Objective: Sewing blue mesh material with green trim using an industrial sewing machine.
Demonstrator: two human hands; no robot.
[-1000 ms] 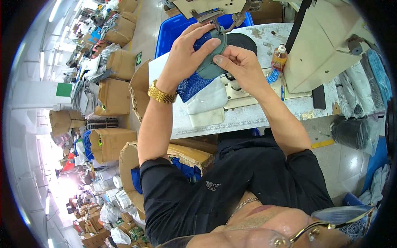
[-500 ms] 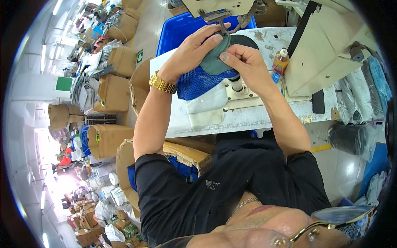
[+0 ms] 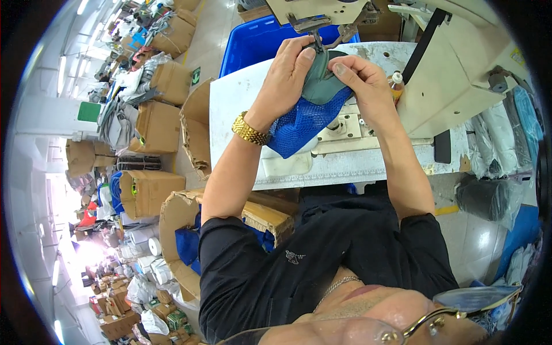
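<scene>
A sewn piece with blue mesh [image 3: 302,127] and a grey-green fabric part [image 3: 322,89] sits beneath the presser foot of a sewing machine [image 3: 317,10]. My left hand [image 3: 286,77] holds the piece from its left side, fingers close together beside the foot and thumb over the grey-green part. My right hand [image 3: 368,86] pinches the grey-green edge between thumb and bent fingers, right of the foot. The mesh hangs from the grey-green part toward me. The undersides of the fingers are hidden.
The white worktable [image 3: 236,115] carries a bottle [image 3: 396,85] and a dark phone-like slab [image 3: 442,147]. A blue bin [image 3: 244,49] stands behind it. An opened cardboard box [image 3: 179,241] with blue fabric is at my left side; plastic-wrapped bundles [image 3: 497,138] lie at the right.
Both hands have shifted to the right with the piece, which has turned under the foot. The blue mesh now swings lower and further right. My right hand still pinches the edge.
</scene>
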